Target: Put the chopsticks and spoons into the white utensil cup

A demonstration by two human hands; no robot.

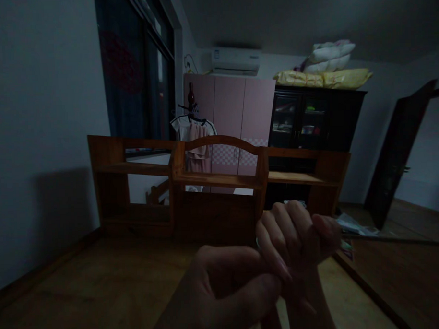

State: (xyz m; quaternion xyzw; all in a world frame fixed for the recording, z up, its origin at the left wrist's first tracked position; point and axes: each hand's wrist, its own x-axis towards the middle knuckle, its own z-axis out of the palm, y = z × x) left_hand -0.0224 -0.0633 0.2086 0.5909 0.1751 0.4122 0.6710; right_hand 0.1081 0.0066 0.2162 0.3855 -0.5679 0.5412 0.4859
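Observation:
My left hand (229,289) comes up from the bottom middle, its thumb and fingers closed in a pinch. Its fingertips meet the little-finger side of my right hand (296,236). My right hand is curled into a fist, finger side toward me, with the thumb at the right. Whatever either hand holds, if anything, is hidden or too small to name in the dim light. Both hands are raised over a wooden board surface (111,278).
Across the far end stands a wooden shelf unit (220,181) with an arched middle. Behind it are hanging clothes (197,136), a pink wardrobe (228,106) and a dark cabinet (342,117) with bundles on top. A raised edge (368,293) runs along the right; a door (395,153) stands beyond.

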